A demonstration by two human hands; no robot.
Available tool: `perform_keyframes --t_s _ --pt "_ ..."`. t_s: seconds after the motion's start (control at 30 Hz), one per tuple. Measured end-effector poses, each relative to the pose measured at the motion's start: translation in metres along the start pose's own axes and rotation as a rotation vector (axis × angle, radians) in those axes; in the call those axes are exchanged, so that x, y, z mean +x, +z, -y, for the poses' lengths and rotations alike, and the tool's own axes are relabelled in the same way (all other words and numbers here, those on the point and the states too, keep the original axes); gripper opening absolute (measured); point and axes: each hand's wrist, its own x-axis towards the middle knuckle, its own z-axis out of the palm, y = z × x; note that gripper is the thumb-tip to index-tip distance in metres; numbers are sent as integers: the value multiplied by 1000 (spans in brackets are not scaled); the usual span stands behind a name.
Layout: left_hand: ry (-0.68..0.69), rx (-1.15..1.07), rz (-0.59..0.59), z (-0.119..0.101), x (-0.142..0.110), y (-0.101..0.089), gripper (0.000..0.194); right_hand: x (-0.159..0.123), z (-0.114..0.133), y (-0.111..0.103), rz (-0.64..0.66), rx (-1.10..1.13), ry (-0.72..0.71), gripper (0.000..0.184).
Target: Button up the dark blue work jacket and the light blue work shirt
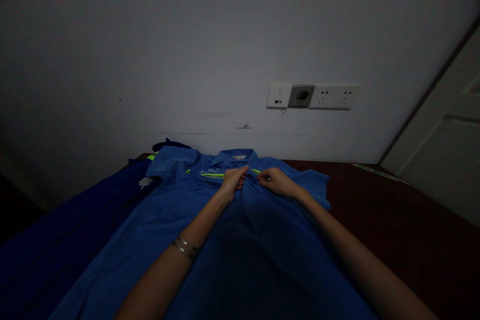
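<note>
A light blue short-sleeved shirt [180, 230] lies spread out with its collar toward the wall and its front facing up. A white label shows inside the collar, and bright yellow-green piping runs across the chest. My left hand [234, 180] is closed on the front placket just below the collar. To its right, my right hand [275, 181] pinches the shirt cloth near the yellow-green trim on the other chest side. The cloth between both hands is gathered in folds. Small details at the fingertips are too dark to make out.
Darker blue clothing [86, 215] lies to the left, partly under the shirt. A dark red-brown tabletop [375, 220] extends to the right. Behind stands a pale wall [187, 60] with a row of sockets [333, 97]; a white panelled door [450, 125] is at the right.
</note>
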Motion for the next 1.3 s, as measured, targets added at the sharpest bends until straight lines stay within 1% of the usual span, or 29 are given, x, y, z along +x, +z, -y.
perform_keyframes --t_s 0.1,0.2,0.27,0.4,0.47,0.57,0.63,0.73,0.83,1.03,1.2,1.3 --pt "16 36 -6 1 1 -1 44 0 2 -1 0 -31 -5 19" --pt "72 98 -5 2 1 -2 44 -1 2 -3 -15 -30 2 20" --pt "131 168 30 2 2 -3 44 0 -1 -4 -16 -26 -1 20" --pt "231 285 147 -1 0 -1 42 1 -13 -4 -8 -11 3 23" --pt "278 345 161 -2 -2 1 40 2 -18 -4 -4 0 15 25" --pt "370 481 150 -1 -8 3 36 2 -20 -5 -17 26 29 26" --pt "465 616 134 0 -12 4 31 2 -19 -5 -23 36 48 26" --pt "631 846 75 5 -16 4 24 2 -16 -6 -32 16 92 24" --pt "739 994 33 11 -19 5 19 3 -14 -6 -49 -9 132 22" --pt "817 1114 15 21 -19 6 16 3 -11 -2 -59 -54 126 23" --pt "858 1139 -17 24 -17 4 16 1 -8 -2 -77 -57 85 23" --pt "872 1137 -16 26 -16 3 17 2 -9 -2 -75 -46 80 23"
